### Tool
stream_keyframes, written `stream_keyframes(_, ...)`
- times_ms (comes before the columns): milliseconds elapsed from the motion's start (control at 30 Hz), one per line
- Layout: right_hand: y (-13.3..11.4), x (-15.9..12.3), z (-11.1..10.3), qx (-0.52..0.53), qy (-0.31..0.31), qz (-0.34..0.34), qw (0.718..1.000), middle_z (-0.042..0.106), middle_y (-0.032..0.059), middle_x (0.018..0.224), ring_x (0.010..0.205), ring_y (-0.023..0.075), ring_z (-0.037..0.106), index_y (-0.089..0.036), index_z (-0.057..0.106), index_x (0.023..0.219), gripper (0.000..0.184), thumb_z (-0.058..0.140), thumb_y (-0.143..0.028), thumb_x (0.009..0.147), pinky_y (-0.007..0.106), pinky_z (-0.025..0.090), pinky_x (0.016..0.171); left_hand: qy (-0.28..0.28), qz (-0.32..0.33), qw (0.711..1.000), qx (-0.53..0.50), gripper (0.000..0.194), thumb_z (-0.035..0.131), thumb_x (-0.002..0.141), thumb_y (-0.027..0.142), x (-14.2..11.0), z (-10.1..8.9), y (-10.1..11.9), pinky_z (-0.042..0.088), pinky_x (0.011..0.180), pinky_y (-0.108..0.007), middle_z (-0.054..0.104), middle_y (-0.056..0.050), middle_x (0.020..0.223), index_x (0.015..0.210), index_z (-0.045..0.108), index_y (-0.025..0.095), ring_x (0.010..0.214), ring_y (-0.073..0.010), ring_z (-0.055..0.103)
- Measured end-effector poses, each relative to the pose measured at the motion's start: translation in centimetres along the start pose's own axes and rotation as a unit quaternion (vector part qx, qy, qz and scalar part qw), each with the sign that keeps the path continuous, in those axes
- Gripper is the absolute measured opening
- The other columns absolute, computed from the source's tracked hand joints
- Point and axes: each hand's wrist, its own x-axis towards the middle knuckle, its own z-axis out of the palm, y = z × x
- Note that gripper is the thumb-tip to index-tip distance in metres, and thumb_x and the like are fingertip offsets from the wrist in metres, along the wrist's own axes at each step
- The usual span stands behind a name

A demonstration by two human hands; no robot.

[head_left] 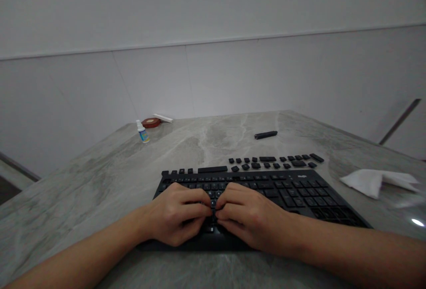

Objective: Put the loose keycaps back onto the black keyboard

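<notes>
A black keyboard (309, 175) lies in front of me on the marbled tabletop. My left hand (178, 213) and my right hand (251, 218) rest over its lower middle, fingertips drawn close together from either side. Both hands are closed, thumbs and fingers pinched at the same few keys; whatever sits between them is hidden. Just behind the keyboard lie several loose black keycaps (267, 159) in two rows, with a long keycap (213, 169) like a space bar at the left. Some positions at the keyboard's lower right look bare of caps.
A small white spray bottle (143, 134) stands at the far left, near a reddish-brown round object (151, 123) and a white strip (163, 118). Farther back right lies a dark slim tool (265, 134). A crumpled white tissue (366, 181) is right of the keyboard.
</notes>
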Motion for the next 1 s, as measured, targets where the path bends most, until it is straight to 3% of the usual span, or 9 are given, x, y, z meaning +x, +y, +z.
stream_keyframes(667, -0.6, 0.2, -0.7, -0.006, -0.003, -0.014, 1.0, 0.069, 0.0101, 0.091, 0.083, 0.0183, 0.062, -0.011, 0.071, 0.083, 0.016, 0.056, -0.008, 0.09, 0.031, 0.056, 0.074, -0.006, 0.048, 0.999, -0.017, 0.034, 0.048, 0.081, 0.005, 0.0, 0.0, -0.2, 0.056, 0.048, -0.029, 0.075, -0.012, 0.103, 0.11, 0.065, 0.01, 0.071, -0.0198, 0.073)
stream_keyframes(900, -0.6, 0.2, -1.5, 0.013, 0.032, -0.024, 0.999, 0.07, 0.009, 0.08, 0.068, 0.0167, 0.057, -0.011, 0.069, 0.076, 0.015, 0.055, -0.008, 0.081, 0.033, 0.05, 0.063, -0.009, 0.055, 0.998, -0.04, 0.033, 0.048, 0.083, 0.003, 0.1, 0.2, -0.3, 0.06, 0.055, -0.031, 0.075, -0.014, 0.104, 0.111, 0.064, 0.009, 0.079, -0.0224, 0.075)
stream_keyframes(1000, -0.6, 0.2, -1.6, 0.007, 0.017, -0.036, 0.999, 0.07, 0.009, 0.08, 0.069, 0.0177, 0.057, -0.01, 0.07, 0.08, 0.015, 0.055, -0.008, 0.079, 0.034, 0.049, 0.064, -0.017, 0.054, 0.998, -0.032, 0.034, 0.047, 0.083, 0.004, 0.2, 0.1, -0.1, 0.059, 0.052, -0.031, 0.075, -0.014, 0.103, 0.112, 0.064, 0.009, 0.075, -0.0221, 0.074)
